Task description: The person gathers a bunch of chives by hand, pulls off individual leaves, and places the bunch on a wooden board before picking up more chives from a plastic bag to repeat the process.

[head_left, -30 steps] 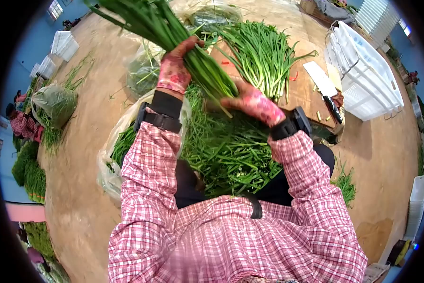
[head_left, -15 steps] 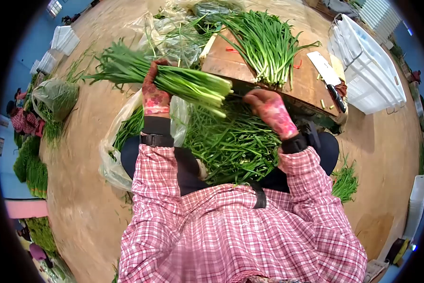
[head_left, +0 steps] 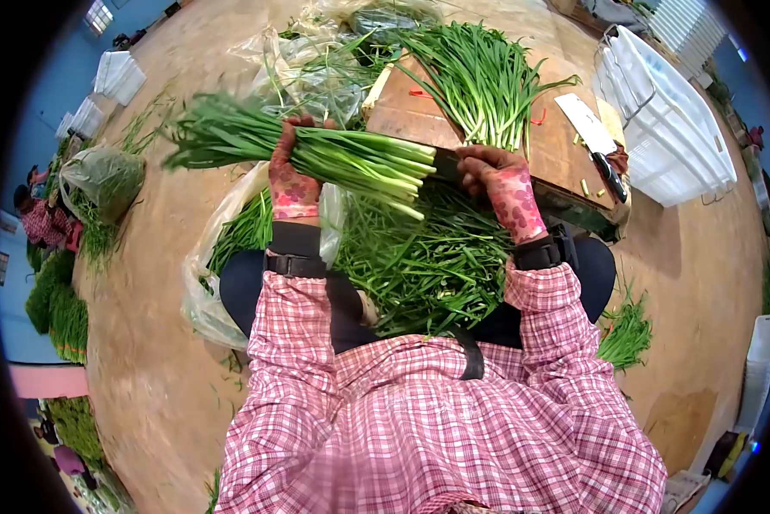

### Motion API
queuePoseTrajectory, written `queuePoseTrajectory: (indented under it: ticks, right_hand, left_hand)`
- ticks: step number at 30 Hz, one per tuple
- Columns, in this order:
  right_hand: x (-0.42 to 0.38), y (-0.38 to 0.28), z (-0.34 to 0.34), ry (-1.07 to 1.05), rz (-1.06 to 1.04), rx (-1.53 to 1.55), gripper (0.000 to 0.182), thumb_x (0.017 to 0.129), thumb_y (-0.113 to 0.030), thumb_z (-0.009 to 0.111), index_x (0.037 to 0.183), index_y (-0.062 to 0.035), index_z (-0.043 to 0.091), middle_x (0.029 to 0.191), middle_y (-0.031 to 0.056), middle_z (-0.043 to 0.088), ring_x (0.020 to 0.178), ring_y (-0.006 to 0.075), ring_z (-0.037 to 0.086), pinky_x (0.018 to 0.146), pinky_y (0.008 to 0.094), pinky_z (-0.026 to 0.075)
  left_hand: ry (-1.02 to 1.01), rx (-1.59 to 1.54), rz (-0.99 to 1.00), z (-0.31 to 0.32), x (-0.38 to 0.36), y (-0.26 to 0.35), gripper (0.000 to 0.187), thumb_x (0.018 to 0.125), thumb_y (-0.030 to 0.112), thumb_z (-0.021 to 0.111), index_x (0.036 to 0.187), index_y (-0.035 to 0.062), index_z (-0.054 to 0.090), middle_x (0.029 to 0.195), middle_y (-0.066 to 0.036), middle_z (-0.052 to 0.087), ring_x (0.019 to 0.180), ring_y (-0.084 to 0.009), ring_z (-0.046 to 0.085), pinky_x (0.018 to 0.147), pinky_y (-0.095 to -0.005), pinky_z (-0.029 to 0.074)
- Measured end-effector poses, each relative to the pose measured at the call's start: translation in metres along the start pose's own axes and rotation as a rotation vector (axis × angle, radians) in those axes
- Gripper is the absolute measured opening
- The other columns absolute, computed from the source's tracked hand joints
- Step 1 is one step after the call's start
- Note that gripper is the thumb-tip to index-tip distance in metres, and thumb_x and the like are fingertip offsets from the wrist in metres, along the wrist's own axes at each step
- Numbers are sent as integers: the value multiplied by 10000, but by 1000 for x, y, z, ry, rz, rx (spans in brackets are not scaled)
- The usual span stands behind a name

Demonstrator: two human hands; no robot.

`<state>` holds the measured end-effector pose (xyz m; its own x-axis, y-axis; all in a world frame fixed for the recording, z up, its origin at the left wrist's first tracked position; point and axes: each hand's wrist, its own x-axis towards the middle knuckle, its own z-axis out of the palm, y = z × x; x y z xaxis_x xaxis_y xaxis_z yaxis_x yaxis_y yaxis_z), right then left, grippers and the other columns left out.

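Observation:
My left hand (head_left: 296,171), in a patterned glove or sleeve, is closed around a bundle of green chives (head_left: 368,161), its pale cut ends pointing right. My right hand (head_left: 501,180) is closed on a dark flat thing (head_left: 446,163) at the ends of the bundle; it looks like a blade. Another pile of chives (head_left: 479,81) lies on the brown board (head_left: 419,107), near a white-bladed cleaver (head_left: 584,122) and a black-handled knife (head_left: 609,177). Loose green leaves (head_left: 428,265) are heaped below my hands, between my legs.
White baskets (head_left: 663,120) stand stacked at the right. A plastic bag (head_left: 198,287) with greens lies left of my legs, and another bag (head_left: 102,180) stands farther left. Small greens (head_left: 626,334) lie on the floor at right. People (head_left: 42,218) are at the far left.
Both hands have moved slightly right with the bundle. The dark flat thing in my right hand shows more clearly against the pale ends.

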<state>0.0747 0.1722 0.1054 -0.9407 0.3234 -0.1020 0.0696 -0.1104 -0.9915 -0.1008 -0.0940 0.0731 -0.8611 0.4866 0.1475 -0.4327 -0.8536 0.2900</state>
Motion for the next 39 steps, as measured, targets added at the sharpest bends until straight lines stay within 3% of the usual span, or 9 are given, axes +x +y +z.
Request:
queuePoseTrajectory:
  ticks: [7,15,19,20,22,25,33,36,39]
  right_hand:
    - [-10,-5,31,-101,18,21,224,840,-136,714,968,39,656,688,10,588,565,77,504,508,227,397]
    - [-10,32,-21,190,60,-170,288,927,-290,626,933,-6,673,645,15,612,545,80,534,514,225,436]
    - [7,45,5,230,-298,264,463,958,-413,550,1157,0,612,1015,51,641,833,123,573,684,271,455]
    - [15,49,9,117,-134,342,576,963,-439,518,1335,-3,466,1328,113,516,1202,234,509,1030,434,384]
    - [26,65,31,-70,-16,444,518,962,-415,534,1308,-31,499,1249,81,558,1133,214,537,974,405,423]
    - [22,63,22,201,-85,360,415,947,-375,588,1185,-35,608,1020,3,626,884,118,590,761,272,475]
    - [-14,27,36,-243,-66,353,480,951,-325,591,1315,-19,523,1265,108,594,1141,183,567,952,308,452]
    - [-15,3,27,302,-494,-613,620,845,-397,702,1274,15,525,1270,204,568,1187,304,543,996,366,431]
    - [-15,-28,39,144,-713,-986,851,694,-462,800,1332,-7,469,1377,223,463,1310,360,411,1083,413,342]
  left_hand:
    - [-57,-37,51,10,-4,-8,181,917,165,614,1057,52,633,1026,-74,668,1048,-241,617,1060,-486,401]
    - [109,37,136,13,-9,-5,126,897,140,636,984,50,624,966,-68,659,965,-227,634,1016,-473,452]
    - [162,107,155,27,-18,-20,130,891,139,638,991,57,624,949,-75,658,948,-222,632,1005,-473,454]
    - [165,110,154,29,-19,-26,131,890,139,640,991,57,624,950,-78,658,945,-220,632,1005,-475,453]
    - [180,101,180,30,-18,-32,133,884,136,647,989,56,628,953,-79,660,933,-211,633,1012,-486,447]
    - [117,66,174,16,-18,-22,135,880,138,654,982,52,634,958,-71,662,945,-203,630,1018,-490,443]
    - [95,-58,108,3,-17,-25,141,910,168,623,1019,83,648,1065,-96,665,1117,-321,574,1062,-552,354]
    - [157,45,91,5,-19,-23,151,904,180,634,1027,94,648,1083,-97,660,1128,-383,560,1023,-554,393]
    - [206,111,70,19,-24,-35,135,886,181,657,995,101,646,1035,-78,665,1046,-380,607,947,-515,473]
